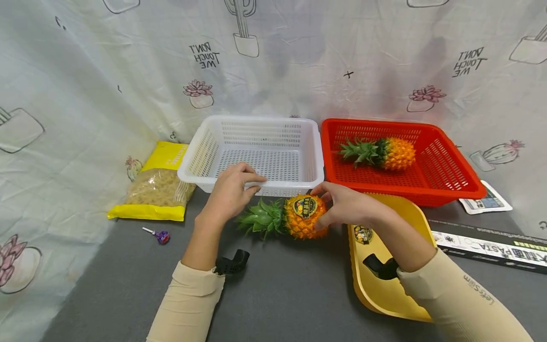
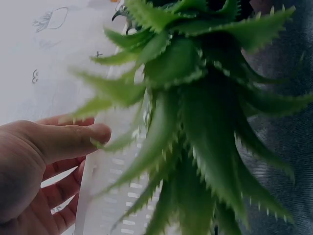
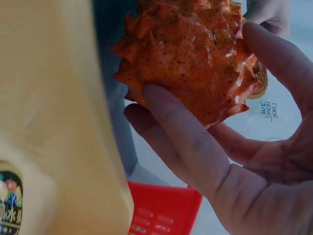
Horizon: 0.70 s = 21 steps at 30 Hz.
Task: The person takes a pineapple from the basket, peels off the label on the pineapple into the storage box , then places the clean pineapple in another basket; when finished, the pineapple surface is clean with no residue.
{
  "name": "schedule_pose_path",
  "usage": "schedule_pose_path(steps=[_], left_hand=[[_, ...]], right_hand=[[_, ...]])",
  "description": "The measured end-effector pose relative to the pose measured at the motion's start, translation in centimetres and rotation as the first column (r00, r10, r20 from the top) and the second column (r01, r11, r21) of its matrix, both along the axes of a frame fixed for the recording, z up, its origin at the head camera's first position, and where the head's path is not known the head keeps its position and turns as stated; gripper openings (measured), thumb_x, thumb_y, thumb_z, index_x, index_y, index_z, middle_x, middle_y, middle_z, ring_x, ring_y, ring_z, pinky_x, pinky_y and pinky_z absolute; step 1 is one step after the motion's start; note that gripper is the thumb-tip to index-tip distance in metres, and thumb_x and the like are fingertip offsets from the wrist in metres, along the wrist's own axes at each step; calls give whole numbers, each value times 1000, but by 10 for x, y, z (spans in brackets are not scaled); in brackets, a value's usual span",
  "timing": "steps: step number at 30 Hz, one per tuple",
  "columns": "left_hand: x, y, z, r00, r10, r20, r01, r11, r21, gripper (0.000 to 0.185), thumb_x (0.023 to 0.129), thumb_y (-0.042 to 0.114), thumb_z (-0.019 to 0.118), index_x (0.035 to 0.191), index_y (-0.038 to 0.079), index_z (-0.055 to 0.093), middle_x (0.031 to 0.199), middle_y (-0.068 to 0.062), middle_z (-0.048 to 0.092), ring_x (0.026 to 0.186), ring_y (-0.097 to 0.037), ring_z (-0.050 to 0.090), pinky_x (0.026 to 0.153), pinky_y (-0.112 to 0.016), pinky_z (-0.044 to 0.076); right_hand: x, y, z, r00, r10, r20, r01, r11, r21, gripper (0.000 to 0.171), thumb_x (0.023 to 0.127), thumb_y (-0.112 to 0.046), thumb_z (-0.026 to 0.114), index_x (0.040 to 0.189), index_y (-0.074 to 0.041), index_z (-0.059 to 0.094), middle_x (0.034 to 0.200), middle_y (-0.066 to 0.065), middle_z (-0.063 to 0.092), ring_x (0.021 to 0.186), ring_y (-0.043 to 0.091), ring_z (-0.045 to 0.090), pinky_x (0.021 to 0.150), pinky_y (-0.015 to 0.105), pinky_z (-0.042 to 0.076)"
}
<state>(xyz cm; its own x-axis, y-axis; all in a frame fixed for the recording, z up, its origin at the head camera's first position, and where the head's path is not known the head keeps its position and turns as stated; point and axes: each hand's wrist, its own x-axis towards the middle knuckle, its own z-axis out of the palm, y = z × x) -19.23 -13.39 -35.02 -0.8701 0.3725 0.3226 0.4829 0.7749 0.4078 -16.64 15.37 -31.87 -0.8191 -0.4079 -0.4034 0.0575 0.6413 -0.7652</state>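
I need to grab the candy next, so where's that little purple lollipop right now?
In the head view the lollipop lies on the grey table at the left, just below the yellow pasta bag.

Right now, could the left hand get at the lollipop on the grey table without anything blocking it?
Probably yes. The left hand rests on the white basket rim, and the lollipop lies in the open to its left on the grey table. Only bare table shows between them; the pasta bag sits farther back.
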Motion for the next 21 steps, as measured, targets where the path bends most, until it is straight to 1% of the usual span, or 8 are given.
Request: schedule_pose_path(steps=[3, 7, 10, 15, 21], left_hand=[[0, 1, 1, 1000, 3, -12, -3, 1000, 6, 24, 94, 11, 75, 117, 16, 80, 112, -7, 66, 105, -30, 62, 94, -47, 47], [0, 3, 1, 1000, -2, -6, 2, 1000, 2, 25, 94, 11, 75, 118, 16, 80, 112, -8, 66, 107, -30, 62, 96, -48, 47], [0, 2, 0, 1000, -6, -1, 6, 1000, -16, 25, 95, 12, 74, 119, 17, 80, 111, -7, 66, 106, -30, 62, 96, -48, 47], [1, 0, 2, 1000, -19, -10, 18, 999, -38, 25, 95, 11, 74, 119, 17, 79, 110, -6, 66, 105, -29, 61, 93, -48, 47], [2, 1, 4, 1000, -31, 0, 31, 999, -37, 25, 94, 11, 75, 118, 15, 79, 111, -7, 66, 106, -31, 61, 97, -51, 46]], right_hand=[[-1, -3, -3, 1000, -3, 26, 4, 999, -40, 77, 78, -15, 87, 141, -6, 44, 136, 23, 52, 112, 32, 61, 92, 42, 60], [-1, -6, -7, 998, -2, 57, 6, 997, -74, 76, 78, -12, 87, 140, -4, 44, 137, 23, 50, 119, 35, 57, 93, 40, 60], [-2, -7, -9, 998, -5, 56, 8, 999, -54, 77, 78, -13, 88, 140, -5, 44, 138, 22, 50, 120, 35, 56, 93, 39, 59], [-1, -13, -8, 999, 20, 46, -20, 1000, -8, 78, 78, -14, 87, 142, -3, 43, 140, 23, 52, 120, 34, 57, 90, 40, 61], [0, -25, -7, 998, 52, 42, -53, 998, 26, 78, 79, -16, 88, 142, -3, 44, 140, 23, 53, 119, 33, 58, 88, 40, 61]])
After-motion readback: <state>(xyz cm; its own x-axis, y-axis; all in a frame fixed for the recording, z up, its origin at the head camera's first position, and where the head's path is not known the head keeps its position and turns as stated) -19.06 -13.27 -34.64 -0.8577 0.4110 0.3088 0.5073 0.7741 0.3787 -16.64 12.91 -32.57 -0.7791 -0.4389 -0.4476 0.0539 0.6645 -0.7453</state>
